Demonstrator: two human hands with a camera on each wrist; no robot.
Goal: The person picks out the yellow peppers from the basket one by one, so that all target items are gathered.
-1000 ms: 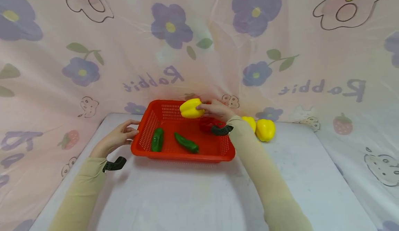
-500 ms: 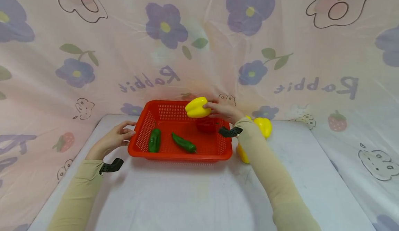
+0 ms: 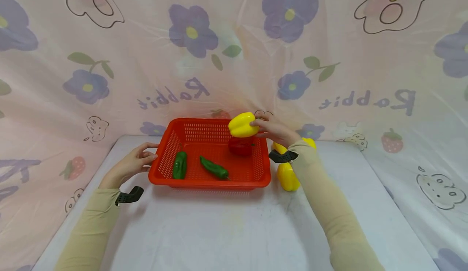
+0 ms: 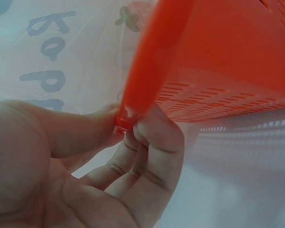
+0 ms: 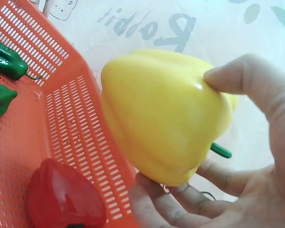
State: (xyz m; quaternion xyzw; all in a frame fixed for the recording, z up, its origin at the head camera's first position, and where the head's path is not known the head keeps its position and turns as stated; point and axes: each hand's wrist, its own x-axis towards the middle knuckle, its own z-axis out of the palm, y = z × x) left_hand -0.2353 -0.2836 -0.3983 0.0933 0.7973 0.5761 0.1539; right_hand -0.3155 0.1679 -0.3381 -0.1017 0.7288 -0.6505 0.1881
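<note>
My right hand (image 3: 274,128) grips a yellow bell pepper (image 3: 243,124) between thumb and fingers, above the right back part of a red plastic basket (image 3: 210,183). In the right wrist view the green stem (image 5: 221,150) of that pepper points toward the palm. At the basket's left side my left hand (image 3: 133,163) pinches the rim (image 4: 149,61), thumb on one face and curled fingers on the other. Inside the basket lie a red bell pepper (image 5: 64,197) on the right, a green chili pepper (image 3: 214,167) in the middle and a blocky green pepper (image 3: 180,165) on the left.
More yellow bell peppers rest on the white table (image 3: 219,230) right of the basket, one yellow pepper (image 3: 289,177) nearest the front. The right forearm partly covers the others. A patterned curtain (image 3: 237,59) rises just behind the basket.
My right hand has carried the yellow bell pepper rightward from over the basket's middle toward its right side. My left hand keeps its hold on the rim.
</note>
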